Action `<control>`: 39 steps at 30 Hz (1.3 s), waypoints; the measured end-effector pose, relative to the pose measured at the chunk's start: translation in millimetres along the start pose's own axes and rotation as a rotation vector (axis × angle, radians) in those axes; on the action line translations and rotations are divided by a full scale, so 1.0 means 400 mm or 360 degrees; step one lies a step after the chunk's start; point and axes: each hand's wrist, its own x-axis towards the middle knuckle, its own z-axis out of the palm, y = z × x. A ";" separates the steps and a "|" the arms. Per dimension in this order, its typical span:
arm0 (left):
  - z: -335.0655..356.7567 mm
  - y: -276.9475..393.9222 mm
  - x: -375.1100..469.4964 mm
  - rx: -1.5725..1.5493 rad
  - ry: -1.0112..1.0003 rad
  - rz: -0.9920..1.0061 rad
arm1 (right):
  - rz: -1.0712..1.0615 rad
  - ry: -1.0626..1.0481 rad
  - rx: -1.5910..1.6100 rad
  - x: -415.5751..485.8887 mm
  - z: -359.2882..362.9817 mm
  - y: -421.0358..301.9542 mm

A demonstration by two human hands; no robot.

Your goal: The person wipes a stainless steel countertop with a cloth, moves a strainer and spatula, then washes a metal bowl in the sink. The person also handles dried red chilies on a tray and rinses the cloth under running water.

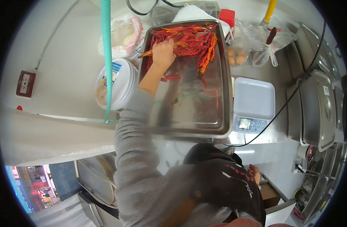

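Note:
A deep stainless steel tray (187, 116) lies on the worktop before me. Red and orange chili peppers (190, 42) are heaped across its far end, and a bunch of long orange ones trails down the right side. My left hand (163, 54) reaches into the left part of the heap, its fingers curled around some peppers. Orange pepper ends stick out on both sides of the fist. A few red pieces lie loose below the wrist. My right hand (254, 172) hangs low beside my dark apron (227, 178), away from the tray; its fingers are too small to read.
Right of the tray sits a digital scale (254, 99); beyond it are bagged eggs (236, 56). Lidded steel pans (318, 107) line the far right. On the left, a teal corrugated hose (106, 42) hangs before a white lidded bucket (128, 82). A black cable (298, 88) crosses the right side.

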 end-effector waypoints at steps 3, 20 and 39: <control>-0.015 -0.033 0.048 -0.0007 -0.0039 -0.0105 | 0.0014 0.0000 0.0091 0.000 -0.008 0.003; -0.096 -0.083 0.090 -0.0341 -0.0012 -0.0351 | 0.0075 -0.0041 -0.0050 0.013 -0.029 -0.010; -0.294 0.096 -0.133 -0.1318 -0.0077 -0.0204 | 0.0066 0.0093 -0.0014 -0.034 -0.025 -0.024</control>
